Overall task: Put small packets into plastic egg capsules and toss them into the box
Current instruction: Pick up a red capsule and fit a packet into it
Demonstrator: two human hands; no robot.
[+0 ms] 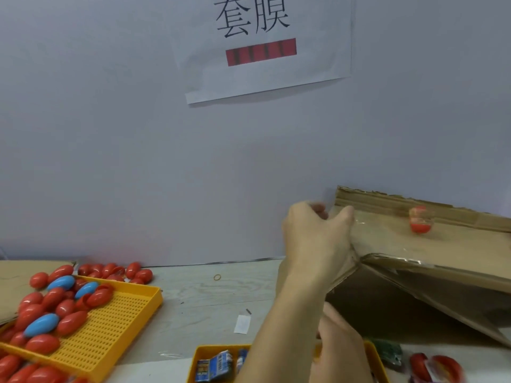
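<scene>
"套膜" in black on white wall sheet (265,48), above red bar; packet (214,366) print unreadable.

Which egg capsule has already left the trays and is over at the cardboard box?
The lone red capsule, blurred, against the box's inner flap at right. All others lie in or beside the yellow tray at left.

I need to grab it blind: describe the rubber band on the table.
Start at the big yellow perforated tray on the left of the table. Look right of its far corner, near the wall: the rubber band is a small tan loop lying alone, flat and hollow, unlike the solid red capsules nearby.
</scene>
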